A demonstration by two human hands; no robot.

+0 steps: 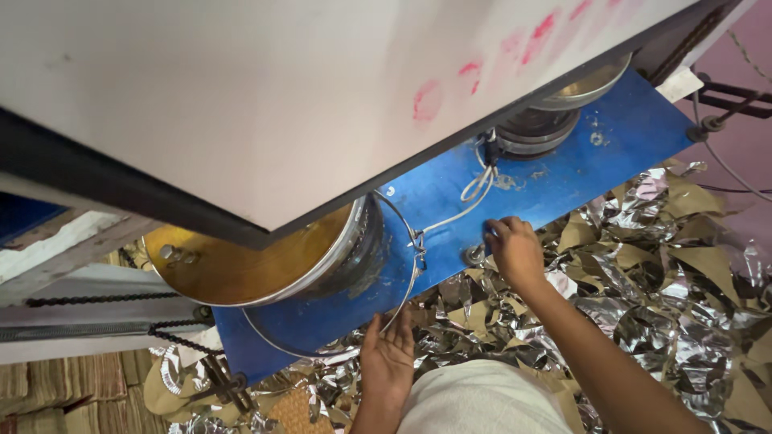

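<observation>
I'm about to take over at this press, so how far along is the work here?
Done: silver and brown offcuts lie heaped below the blue machine bed, so much cutting appears finished. In hand: the left hand reaches up to the wire ring under the near round die, while the right hand rests at the bed's edge. Left: cannot tell; no sheet or formed piece shows in either die.

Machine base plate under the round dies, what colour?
Blue, with some scuffed spots; the base plate shows in the head view.

We hold our left hand (pixel 388 354) low, palm open and fingers spread upward. Our right hand (pixel 515 251) reaches farther forward on an outstretched arm, fingers curled downward.
</observation>
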